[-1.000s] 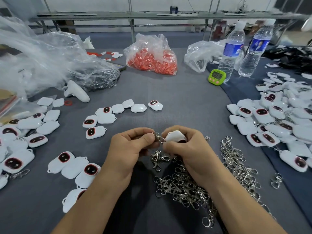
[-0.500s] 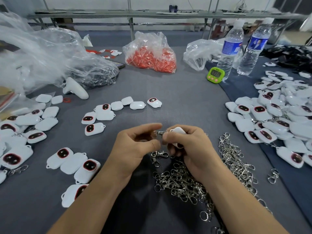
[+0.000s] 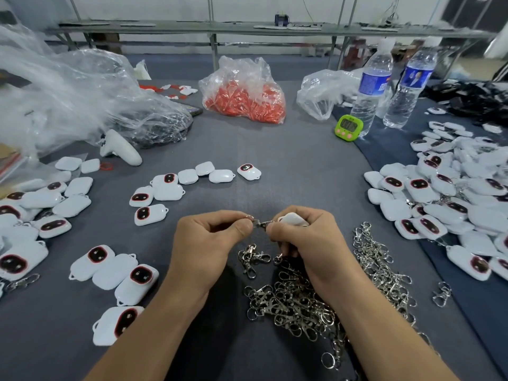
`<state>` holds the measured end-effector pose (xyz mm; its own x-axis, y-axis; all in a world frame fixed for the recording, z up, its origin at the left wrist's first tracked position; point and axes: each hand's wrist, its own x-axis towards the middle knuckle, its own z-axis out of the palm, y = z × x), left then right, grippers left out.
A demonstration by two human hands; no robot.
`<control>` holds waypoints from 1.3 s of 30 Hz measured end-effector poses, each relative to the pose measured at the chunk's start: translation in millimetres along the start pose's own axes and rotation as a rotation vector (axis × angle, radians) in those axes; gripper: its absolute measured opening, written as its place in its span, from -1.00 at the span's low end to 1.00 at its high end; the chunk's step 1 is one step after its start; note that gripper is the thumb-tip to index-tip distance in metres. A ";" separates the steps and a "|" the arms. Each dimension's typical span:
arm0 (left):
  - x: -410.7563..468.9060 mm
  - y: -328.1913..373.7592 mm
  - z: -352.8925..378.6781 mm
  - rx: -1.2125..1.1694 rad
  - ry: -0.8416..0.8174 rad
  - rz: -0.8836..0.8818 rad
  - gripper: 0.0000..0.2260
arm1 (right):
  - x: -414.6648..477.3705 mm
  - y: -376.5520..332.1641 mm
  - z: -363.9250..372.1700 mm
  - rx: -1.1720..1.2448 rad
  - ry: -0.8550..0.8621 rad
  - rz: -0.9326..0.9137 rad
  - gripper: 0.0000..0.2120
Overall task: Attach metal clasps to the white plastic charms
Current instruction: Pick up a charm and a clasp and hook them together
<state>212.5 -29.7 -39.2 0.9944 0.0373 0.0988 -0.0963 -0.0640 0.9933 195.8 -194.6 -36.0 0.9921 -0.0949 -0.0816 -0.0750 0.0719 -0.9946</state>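
The left grip [image 3: 209,243] pinches a clasp [image 3: 260,223] between thumb and forefinger, just below the frame's centre. The right grip [image 3: 310,243] is curled round a white charm [image 3: 292,218], and its thumb and forefinger hold the clasp's other end. Clasp and charm sit end to end between the two hands. Whether the clasp is hooked through the charm I cannot tell.

Below the hands a clasp heap [image 3: 297,301] lies on the grey tabletop [image 3: 288,166] and trails up the lower right. Loose charms lie in groups at left [image 3: 41,215], in a short row [image 3: 192,177] above the hands, and in a big pile [image 3: 453,193] at right. Farther up are an orange-filled bag [image 3: 244,97] at centre, a green timer [image 3: 348,127] beside two bottles [image 3: 371,86] at upper right, and clear plastic [image 3: 68,100] at upper left.
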 end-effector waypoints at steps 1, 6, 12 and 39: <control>-0.1 -0.4 0.2 -0.002 0.007 0.002 -0.81 | 0.3 1.1 -0.1 -0.041 0.025 -0.006 -0.91; 0.3 -1.2 -1.5 0.139 0.041 0.087 -0.86 | -1.9 1.4 3.6 -0.279 0.151 -0.212 -0.80; -3.5 -6.3 -3.6 0.616 -0.068 0.455 -0.95 | -6.2 6.6 10.0 -0.522 0.149 -0.274 -0.87; -7.0 -3.0 3.3 0.462 0.003 0.318 -0.80 | -2.1 0.1 9.1 -0.220 0.121 -0.127 -0.81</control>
<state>206.0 -33.1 -43.0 0.9192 -0.0527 0.3902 -0.3619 -0.5032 0.7847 194.6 -185.4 -35.3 0.9768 -0.2081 0.0503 0.0158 -0.1642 -0.9863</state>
